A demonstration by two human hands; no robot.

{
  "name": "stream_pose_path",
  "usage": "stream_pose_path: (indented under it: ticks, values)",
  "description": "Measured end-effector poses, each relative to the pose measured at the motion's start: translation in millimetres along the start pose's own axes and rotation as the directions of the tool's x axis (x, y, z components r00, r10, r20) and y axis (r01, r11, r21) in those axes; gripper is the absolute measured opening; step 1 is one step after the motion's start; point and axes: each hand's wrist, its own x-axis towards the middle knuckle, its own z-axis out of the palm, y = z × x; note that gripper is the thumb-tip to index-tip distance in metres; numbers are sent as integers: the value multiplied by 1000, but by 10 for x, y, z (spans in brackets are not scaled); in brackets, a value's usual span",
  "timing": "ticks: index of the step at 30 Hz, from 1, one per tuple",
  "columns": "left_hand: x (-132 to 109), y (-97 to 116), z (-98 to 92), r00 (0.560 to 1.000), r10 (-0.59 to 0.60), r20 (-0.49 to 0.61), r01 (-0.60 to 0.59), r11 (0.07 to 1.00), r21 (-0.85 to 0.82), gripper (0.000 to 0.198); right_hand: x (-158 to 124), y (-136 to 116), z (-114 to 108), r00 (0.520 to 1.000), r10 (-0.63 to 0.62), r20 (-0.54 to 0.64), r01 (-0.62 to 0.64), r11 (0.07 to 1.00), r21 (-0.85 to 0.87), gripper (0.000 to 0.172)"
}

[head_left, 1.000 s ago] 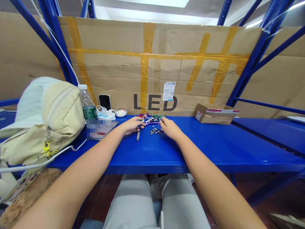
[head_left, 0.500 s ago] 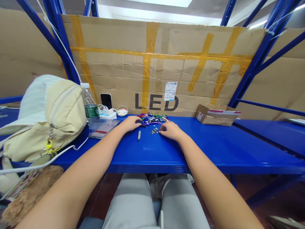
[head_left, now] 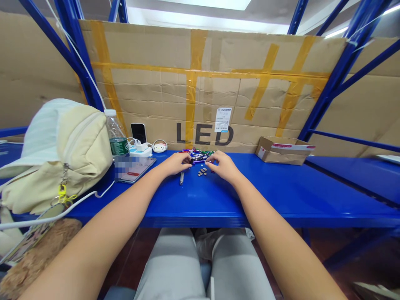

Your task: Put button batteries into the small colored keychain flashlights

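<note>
On the blue tabletop point(head_left: 200, 200), my left hand point(head_left: 175, 163) is closed, with its fingertips on a small dark tube point(head_left: 191, 161). My right hand point(head_left: 224, 165) is opposite, its fingers bent inward near the front of a heap of small metallic-coloured tubes point(head_left: 201, 155). Something small and dark shows under its fingers, too small to name. Between the hands and a little nearer lie several small round button cells point(head_left: 202, 171). A silver tube point(head_left: 181, 178) lies by itself just below my left hand, partly covered by it.
A cream bag point(head_left: 84, 154), a bottle point(head_left: 118, 139) and a phone point(head_left: 137, 168) are at the left. Behind them are a white power strip point(head_left: 139, 148) and a white round item point(head_left: 159, 146). An open cardboard box point(head_left: 284, 152) sits back right, before a cardboard wall point(head_left: 150, 91).
My left hand has moved right and picked up the dark tube from beside the heap. My right hand has risen off the button cells towards the heap.
</note>
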Motion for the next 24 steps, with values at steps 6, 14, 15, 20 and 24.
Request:
stream_pose_path:
  ticks: [6, 14, 15, 20, 24]
  values:
    - [-10, 169, 72, 994, 108, -3, -107, 984, -143, 14, -8, -74, 3, 987, -113, -114, 131, 979, 157, 10]
    - [-37, 231, 69, 987, 160, -23, -161, 961, -226, 14, -22, -74, 37, 976, -172, -135, 198, 956, 214, 10]
    - [-41, 235, 64, 986, 164, -25, -165, 961, -220, 13, -23, -76, 40, 975, -176, -136, 203, 955, 216, 10]
    - [-48, 261, 52, 982, 183, -39, -187, 967, -173, 12, -31, -105, 35, 970, -207, -125, 230, 952, 204, 10]
    - [-43, 264, 59, 980, 189, -54, -195, 971, -139, 11, -37, -130, 17, 967, -223, -125, 244, 950, 197, 10]
